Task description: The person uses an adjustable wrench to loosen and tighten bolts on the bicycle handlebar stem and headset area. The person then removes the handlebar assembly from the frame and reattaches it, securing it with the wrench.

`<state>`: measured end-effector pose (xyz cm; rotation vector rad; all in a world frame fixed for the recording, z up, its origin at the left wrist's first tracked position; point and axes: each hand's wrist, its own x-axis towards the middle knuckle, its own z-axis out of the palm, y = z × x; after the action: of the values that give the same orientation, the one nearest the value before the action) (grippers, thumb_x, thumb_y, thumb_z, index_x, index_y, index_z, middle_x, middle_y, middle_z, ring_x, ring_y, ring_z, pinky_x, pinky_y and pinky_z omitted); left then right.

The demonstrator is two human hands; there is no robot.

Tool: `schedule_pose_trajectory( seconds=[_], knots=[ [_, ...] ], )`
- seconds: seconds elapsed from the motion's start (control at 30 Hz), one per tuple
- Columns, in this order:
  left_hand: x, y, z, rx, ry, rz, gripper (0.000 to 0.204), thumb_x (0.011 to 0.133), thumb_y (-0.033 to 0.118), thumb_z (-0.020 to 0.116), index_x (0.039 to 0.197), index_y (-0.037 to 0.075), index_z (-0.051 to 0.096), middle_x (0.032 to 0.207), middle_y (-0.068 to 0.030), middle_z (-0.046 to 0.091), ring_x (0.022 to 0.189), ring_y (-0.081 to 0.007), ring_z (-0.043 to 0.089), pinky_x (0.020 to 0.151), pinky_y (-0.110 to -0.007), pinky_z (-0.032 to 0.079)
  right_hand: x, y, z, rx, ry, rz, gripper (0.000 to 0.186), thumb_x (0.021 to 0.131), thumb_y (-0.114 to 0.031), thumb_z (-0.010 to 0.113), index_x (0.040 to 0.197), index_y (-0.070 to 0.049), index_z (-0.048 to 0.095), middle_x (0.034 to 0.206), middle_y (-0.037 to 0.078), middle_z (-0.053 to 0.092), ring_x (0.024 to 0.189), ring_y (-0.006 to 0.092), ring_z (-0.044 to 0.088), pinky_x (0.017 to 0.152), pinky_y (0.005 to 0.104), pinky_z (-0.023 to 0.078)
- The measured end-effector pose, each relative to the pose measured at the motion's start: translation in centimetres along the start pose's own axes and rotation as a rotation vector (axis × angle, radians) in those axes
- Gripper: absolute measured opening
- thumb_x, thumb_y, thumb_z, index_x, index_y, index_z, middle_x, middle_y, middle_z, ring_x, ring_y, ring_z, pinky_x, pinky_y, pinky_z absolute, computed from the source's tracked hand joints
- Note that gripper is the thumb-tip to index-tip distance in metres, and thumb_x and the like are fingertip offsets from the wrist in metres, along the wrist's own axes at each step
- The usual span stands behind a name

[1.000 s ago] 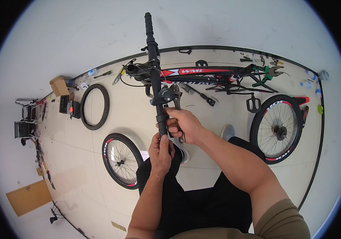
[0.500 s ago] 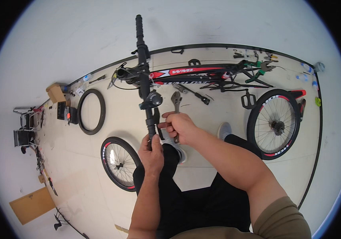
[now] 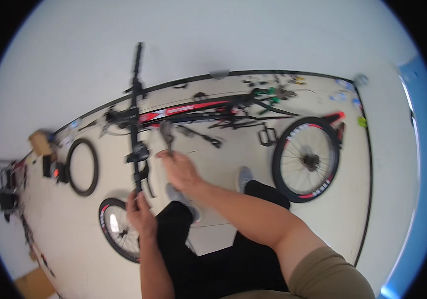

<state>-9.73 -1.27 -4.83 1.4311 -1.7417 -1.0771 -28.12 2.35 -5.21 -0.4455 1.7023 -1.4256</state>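
My left hand is closed around the near end of the black handlebar. A round black fitting and a brake lever sit on the bar just beyond it. To the right of the lever, my right hand grips an adjustable wrench, its jaw end pointing away from me toward the bike frame. The wrench is blurred and appears apart from the handlebar. The red and black frame lies across the view, with no wheels fitted.
A wheel with a cassette is at the right, and another wheel is beside my left leg. A loose tyre and a cardboard box lie at the left. Several tools, including a green-handled one, lie along the far wall.
The whole view has swung, shifting the scene left and downward. My right hand and wrench have drawn slightly away from the brake lever, toward the frame. My left hand stays on the bar end.
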Motion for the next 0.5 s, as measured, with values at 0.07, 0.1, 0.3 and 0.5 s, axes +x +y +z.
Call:
schedule_pose_trajectory(
  seconds=[0.07, 0.1, 0.3, 0.5],
  knots=[
    [-0.1, 0.4, 0.0, -0.065, -0.023, -0.005, 0.027, 0.101, 0.018, 0.064, 0.118, -0.002, 0.064, 0.073, 0.0028, 0.057, 0.064, -0.0042, 0.048, 0.055, -0.022, 0.038, 0.1, -1.9, -1.1, -0.135, -0.088, 0.032, 0.055, 0.105, -0.051, 0.035, 0.11, -0.006, 0.067, 0.097, 0.023, 0.069, 0.101, 0.041, 0.065, 0.089, 0.0488, 0.048],
    [0.0, 1.1, 0.9, -0.096, -0.078, -0.01, 0.026, 0.1, 0.017, 0.064, 0.118, -0.002, 0.064, 0.075, 0.0018, 0.059, 0.066, -0.0046, 0.05, 0.057, -0.022, 0.04, 1.5, 0.2, -1.7, -0.061, -0.021, -0.052, 0.042, 0.106, -0.041, 0.048, 0.123, -0.008, 0.067, 0.074, 0.002, 0.061, 0.074, 0.0118, 0.057, 0.071, 0.0336, 0.048],
    [-0.3, 1.8, 0.7, -0.146, -0.032, 0.004, 0.03, 0.1, 0.02, 0.066, 0.118, -0.004, 0.064, 0.072, 0.0036, 0.057, 0.062, -0.0036, 0.048, 0.055, -0.021, 0.037, 1.9, -6.1, -3.2, 0.026, 0.144, -0.494, 0.028, 0.101, -0.028, 0.061, 0.109, -0.002, 0.069, 0.078, 0.007, 0.066, 0.072, 0.0145, 0.061, 0.071, 0.0345, 0.05],
    [-0.4, 1.8, 0.9, -0.196, -0.051, -0.005, 0.029, 0.099, 0.018, 0.067, 0.116, -0.005, 0.064, 0.079, -0.0017, 0.066, 0.067, -0.0051, 0.055, 0.06, -0.022, 0.044, 6.7, -12.2, -0.7, -0.114, 0.075, -0.952, 0.023, 0.095, -0.019, 0.067, 0.104, 0.003, 0.07, 0.076, 0.008, 0.067, 0.066, 0.0188, 0.062, 0.068, 0.0325, 0.051]
  ],
)
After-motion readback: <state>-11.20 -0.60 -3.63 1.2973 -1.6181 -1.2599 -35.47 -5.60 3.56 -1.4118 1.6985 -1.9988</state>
